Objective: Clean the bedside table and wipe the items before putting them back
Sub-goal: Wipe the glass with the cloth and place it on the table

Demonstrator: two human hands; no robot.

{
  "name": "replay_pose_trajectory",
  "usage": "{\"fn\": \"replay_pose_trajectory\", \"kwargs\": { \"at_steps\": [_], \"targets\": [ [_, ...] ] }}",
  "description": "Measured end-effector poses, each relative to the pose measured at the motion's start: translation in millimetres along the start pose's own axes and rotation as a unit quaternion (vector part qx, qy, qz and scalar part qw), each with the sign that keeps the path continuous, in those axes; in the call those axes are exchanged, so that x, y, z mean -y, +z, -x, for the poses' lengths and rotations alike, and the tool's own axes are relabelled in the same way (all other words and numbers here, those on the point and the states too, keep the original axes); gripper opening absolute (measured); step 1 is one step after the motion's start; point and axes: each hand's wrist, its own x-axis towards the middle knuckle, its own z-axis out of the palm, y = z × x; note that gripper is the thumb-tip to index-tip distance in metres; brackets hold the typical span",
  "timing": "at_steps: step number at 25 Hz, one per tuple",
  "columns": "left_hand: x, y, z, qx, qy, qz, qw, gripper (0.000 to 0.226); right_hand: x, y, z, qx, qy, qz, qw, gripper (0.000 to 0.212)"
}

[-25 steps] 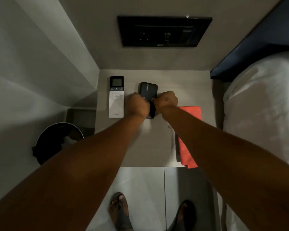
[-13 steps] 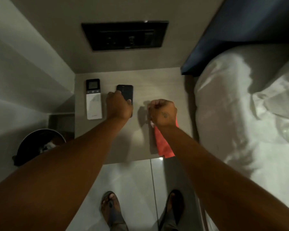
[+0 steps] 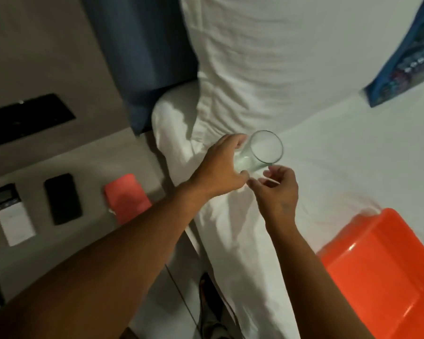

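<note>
**A:** Your left hand (image 3: 220,167) is wrapped around the lower part of the clear drinking glass (image 3: 261,152), fingers curled over its far side and thumb on the near side. The glass tilts, its open mouth turned up and to your right, over the white bedsheet (image 3: 340,155).

**B:** And my right hand?

**A:** Your right hand (image 3: 277,192) sits just below the glass, fingers loosely bent and spread. Your fingertips (image 3: 267,172) are close to the base of the glass, but I cannot tell whether they touch it. That hand holds nothing that I can see.

**B:** What lies around the hands?

**A:** Beyond your hands a white pillow (image 3: 267,57) stands against the blue headboard (image 3: 145,57). Below and to the right of your right forearm, an orange plastic tray (image 3: 389,277) rests on the sheet. Far off to the upper right, a blue patterned cloth (image 3: 406,57) lies on the bed.

**B:** And the table?

**A:** The bedside table (image 3: 66,241) is to the left of your left forearm. On it, nearest your arm, is a folded red cloth (image 3: 126,199); further left a black phone (image 3: 63,199), lying flat; then a white remote with a small screen (image 3: 11,214). All three lie apart from one another. Above the table, a black switch panel (image 3: 25,121) is set in the wall.
</note>
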Motion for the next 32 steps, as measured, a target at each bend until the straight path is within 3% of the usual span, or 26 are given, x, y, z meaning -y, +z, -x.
{"fn": "replay_pose_trajectory", "kwargs": {
  "at_steps": [3,6,10,14,17,20,22,24,25,28,30,32],
  "targets": [
    [-9.7,18.5,-18.5,0.000,0.002,0.006,1.000,0.078,8.8,-11.1,-26.2,0.051,-0.074,-0.021,0.996,0.068],
    [-9.3,30.7,-25.7,-0.022,-0.016,0.004,1.000,0.078,10.1,-19.1,-41.4,0.072,-0.096,-0.020,0.993,0.061],
    [3.7,22.7,-6.6,-0.048,-0.048,0.083,0.994,0.083,15.4,-17.7,-29.9,0.118,-0.106,-0.029,0.987,0.060],
    [39.0,-20.6,59.1,-0.151,-0.087,0.143,0.974,0.081,17.7,35.8,17.3,0.220,-0.139,-0.006,0.965,0.065],
    [88.8,-58.6,128.4,-0.274,-0.170,0.142,0.936,0.070,4.2,113.6,64.6,0.336,-0.153,0.022,0.929,0.061],
    [151.0,-84.7,185.7,-0.322,-0.259,0.112,0.904,0.071,-35.6,198.2,85.5,0.332,-0.136,0.106,0.927,0.043],
    [191.1,-93.0,218.8,-0.318,-0.294,0.097,0.896,0.074,-70.5,244.4,87.6,0.297,-0.135,0.242,0.914,0.028],
    [215.7,-97.7,237.9,-0.300,-0.298,0.096,0.901,0.076,-93.5,272.0,85.7,0.291,-0.098,0.372,0.876,0.048],
    [225.3,-100.4,244.3,-0.293,-0.299,0.103,0.902,0.078,-99.0,283.2,86.4,0.277,-0.065,0.387,0.877,0.055],
    [235.9,-107.6,254.8,-0.307,-0.302,0.145,0.891,0.080,-90.4,298.7,96.5,0.276,0.051,0.325,0.903,0.058],
    [226.6,-111.4,251.8,-0.300,-0.306,0.177,0.886,0.074,-71.3,289.6,107.1,0.339,0.105,0.214,0.910,0.042],
    [201.4,-126.2,244.0,-0.296,-0.284,0.204,0.889,0.068,-35.4,265.8,125.5,0.404,0.086,0.106,0.905,0.018]
  ]
}}
